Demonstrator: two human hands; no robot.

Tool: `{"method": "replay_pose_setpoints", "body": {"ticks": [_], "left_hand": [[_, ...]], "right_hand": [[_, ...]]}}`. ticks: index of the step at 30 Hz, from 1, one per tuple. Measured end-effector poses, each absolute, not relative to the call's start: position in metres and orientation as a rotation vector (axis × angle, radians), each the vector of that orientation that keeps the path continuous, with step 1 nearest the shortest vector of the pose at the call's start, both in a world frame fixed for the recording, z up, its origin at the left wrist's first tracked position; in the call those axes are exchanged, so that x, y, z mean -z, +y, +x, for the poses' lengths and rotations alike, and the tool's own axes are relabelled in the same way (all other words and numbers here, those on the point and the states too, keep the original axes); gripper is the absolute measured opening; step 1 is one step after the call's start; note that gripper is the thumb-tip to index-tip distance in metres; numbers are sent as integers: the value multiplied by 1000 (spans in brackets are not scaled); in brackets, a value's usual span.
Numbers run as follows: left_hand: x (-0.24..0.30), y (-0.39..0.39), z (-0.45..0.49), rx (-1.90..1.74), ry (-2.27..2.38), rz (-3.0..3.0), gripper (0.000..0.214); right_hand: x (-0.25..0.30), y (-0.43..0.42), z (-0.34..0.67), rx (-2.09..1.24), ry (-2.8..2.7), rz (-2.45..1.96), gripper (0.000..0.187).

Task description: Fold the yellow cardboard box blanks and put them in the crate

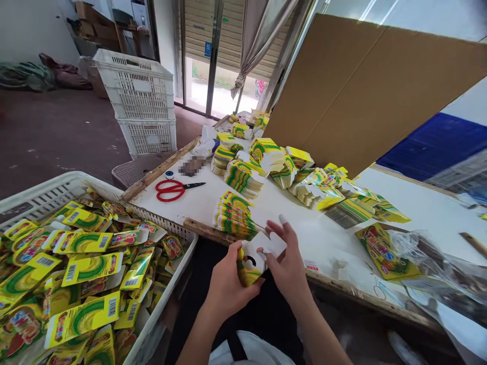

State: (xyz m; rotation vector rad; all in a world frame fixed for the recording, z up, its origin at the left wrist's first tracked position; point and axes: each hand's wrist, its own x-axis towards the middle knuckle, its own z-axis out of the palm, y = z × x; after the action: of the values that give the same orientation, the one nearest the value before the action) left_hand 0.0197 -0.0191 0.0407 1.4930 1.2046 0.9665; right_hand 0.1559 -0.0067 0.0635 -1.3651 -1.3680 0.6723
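Note:
My left hand and my right hand both grip one small yellow-green printed card package over my lap, just below the table's front edge. Its white inner side with a hanger hole faces me. My left fingers wrap its lower yellow part; my right fingers, with taped tips, pinch its white upper flap. A fanned stack of flat cards lies on the table right behind my hands.
A white plastic crate at my left is full of finished yellow packages. Red scissors, more card stacks, a big cardboard sheet and a plastic bag occupy the white table. Stacked white crates stand on the floor.

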Motion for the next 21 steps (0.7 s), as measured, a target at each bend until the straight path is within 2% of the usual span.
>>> {"method": "replay_pose_setpoints", "body": {"ticks": [3,6,8,12,15,21], "left_hand": [[-38,-23,25,-1053,1213,1517,70],[-34,-25,29,-1177,1205,1556,58],[-33,-26,31,-1203,1238,1539,46],[-34,-24,28,-1135,1294,1459,47],[-35,-21,23,-1091,1304,1463,47],[-34,-21,22,-1094,1224,1378,54]], "right_hand": [[-62,-5,145,-1119,-969,-1349,71],[-65,-2,135,-1163,-715,-1285,86],[-64,-2,131,-1181,-638,-1257,90],[-52,-1,127,-1375,-580,-1257,71],[-44,2,129,-1369,-639,-1279,60],[-50,2,137,-1580,-750,-1149,58]]}}
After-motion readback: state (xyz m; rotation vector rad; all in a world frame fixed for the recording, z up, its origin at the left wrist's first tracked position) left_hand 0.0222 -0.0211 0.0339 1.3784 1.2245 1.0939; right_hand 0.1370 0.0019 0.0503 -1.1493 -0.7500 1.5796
